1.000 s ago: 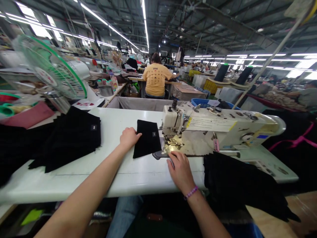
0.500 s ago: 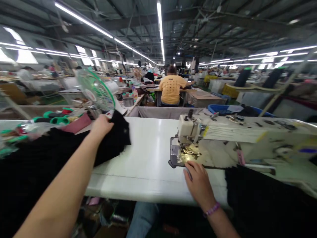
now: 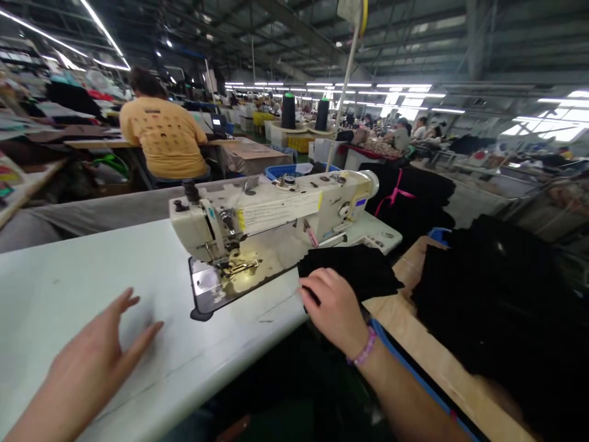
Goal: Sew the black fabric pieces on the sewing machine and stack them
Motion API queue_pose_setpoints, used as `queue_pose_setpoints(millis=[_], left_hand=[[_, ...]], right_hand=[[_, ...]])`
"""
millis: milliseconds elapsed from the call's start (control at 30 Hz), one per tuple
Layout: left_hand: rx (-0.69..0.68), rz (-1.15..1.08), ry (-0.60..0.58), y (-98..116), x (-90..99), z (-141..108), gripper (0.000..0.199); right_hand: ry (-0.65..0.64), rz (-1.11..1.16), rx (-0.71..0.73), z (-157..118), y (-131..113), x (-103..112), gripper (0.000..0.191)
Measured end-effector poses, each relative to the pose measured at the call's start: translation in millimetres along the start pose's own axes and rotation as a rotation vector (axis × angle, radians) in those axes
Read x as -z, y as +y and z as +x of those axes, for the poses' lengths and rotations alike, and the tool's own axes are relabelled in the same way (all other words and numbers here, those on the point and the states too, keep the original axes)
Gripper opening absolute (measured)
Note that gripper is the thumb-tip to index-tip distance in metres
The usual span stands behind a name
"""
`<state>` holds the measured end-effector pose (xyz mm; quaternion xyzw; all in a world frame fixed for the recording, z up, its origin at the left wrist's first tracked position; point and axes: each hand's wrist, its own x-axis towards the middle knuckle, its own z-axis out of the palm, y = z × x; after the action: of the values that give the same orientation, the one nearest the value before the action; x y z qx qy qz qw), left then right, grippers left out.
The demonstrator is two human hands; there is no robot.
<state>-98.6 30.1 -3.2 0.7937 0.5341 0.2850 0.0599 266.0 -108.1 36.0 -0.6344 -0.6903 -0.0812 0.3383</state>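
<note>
A white sewing machine point(image 3: 276, 202) stands on the pale table point(image 3: 92, 264), its needle area lit over a metal plate. My left hand point(image 3: 99, 350) is over the table left of the machine, thumb and fingers apart, with nothing in it. My right hand point(image 3: 329, 304), with a purple bracelet at the wrist, reaches the near-left edge of a black cloth stack point(image 3: 354, 270) right of the needle plate. Its fingers are bent; a small dark thing shows between them, too unclear to name.
More black cloth point(image 3: 497, 294) lies on a wooden board point(image 3: 414, 325) at the right. Behind the machine are a black bundle with a pink tie point(image 3: 405, 196) and a blue basket point(image 3: 276, 170). A person in yellow point(image 3: 163, 132) sits ahead.
The view has swung right. My left hand has let go of the black cloth at the left and is open over the table. My right hand has moved from the needle plate to the black stack.
</note>
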Motion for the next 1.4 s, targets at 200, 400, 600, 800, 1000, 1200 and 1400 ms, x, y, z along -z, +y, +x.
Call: queue_pose_setpoints(millis=[200, 400, 600, 800, 1000, 1200, 1400], left_hand=[[-0.068, 0.062, -0.159, 68.1, -24.5, -6.3, 0.061], [-0.209, -0.049, -0.118, 88.3, -30.9, -6.3, 0.059], [-0.192, -0.28, -0.187, 127.1, -8.0, -2.7, 0.048], [-0.096, -0.85, -0.197, 193.4, 12.2, 9.0, 0.064], [0.347, -1.267, -0.151, 210.2, 33.5, 20.0, 0.037], [0.503, -1.361, -0.063, 198.0, 34.5, 15.1, 0.038], [0.242, -0.838, 0.134, 183.3, 41.2, -2.0, 0.041]], right_hand=[[-0.168, -0.028, -0.197, 6.5, 47.9, 6.7, 0.014], [0.05, 0.073, -0.36, 17.0, 61.7, 10.7, 0.02], [0.341, 0.756, -0.501, 38.9, 52.3, 69.7, 0.03], [-0.046, 1.289, -0.52, 58.5, -13.3, 74.2, 0.03], [-0.091, 1.23, -0.476, 78.6, -31.4, 41.0, 0.033], [0.051, 0.921, -0.28, 92.0, -34.4, 15.4, 0.032], [0.252, 0.697, 0.118, 76.6, -61.8, 22.0, 0.025]])
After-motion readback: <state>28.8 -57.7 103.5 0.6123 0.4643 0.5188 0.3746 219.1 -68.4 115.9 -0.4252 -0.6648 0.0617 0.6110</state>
